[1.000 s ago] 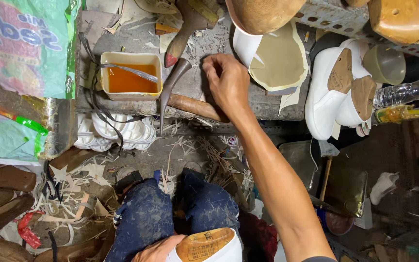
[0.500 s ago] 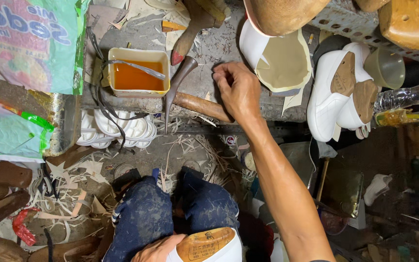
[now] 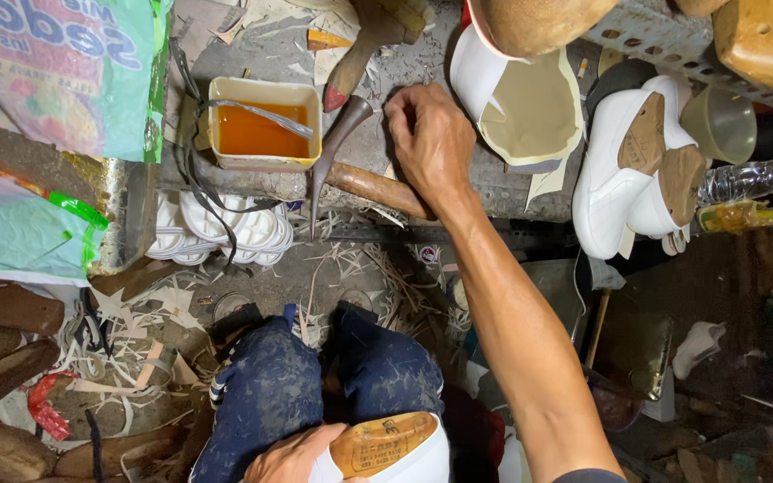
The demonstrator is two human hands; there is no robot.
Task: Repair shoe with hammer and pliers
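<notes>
I see right hand (image 3: 431, 139) far on the tabletop (image 3: 512, 192), fingers curled together beside the hammer (image 3: 364, 183). Left hand (image 3: 293, 456) clamps near shoe (image 3: 391, 447); stiff, light, grip its sides.

— What's on the bench (image 3: 494, 192)?

— I see a tub (image 3: 263, 125) of orange glue at its left, a hammer (image 3: 351, 174) just beside it, and a white upper (image 3: 516, 103) further right.

— And the floor (image 3: 351, 268)?

— I see pale trimmings (image 3: 136, 344) scattered on it, and white soles (image 3: 225, 234) stacked by the bench edge.
</notes>
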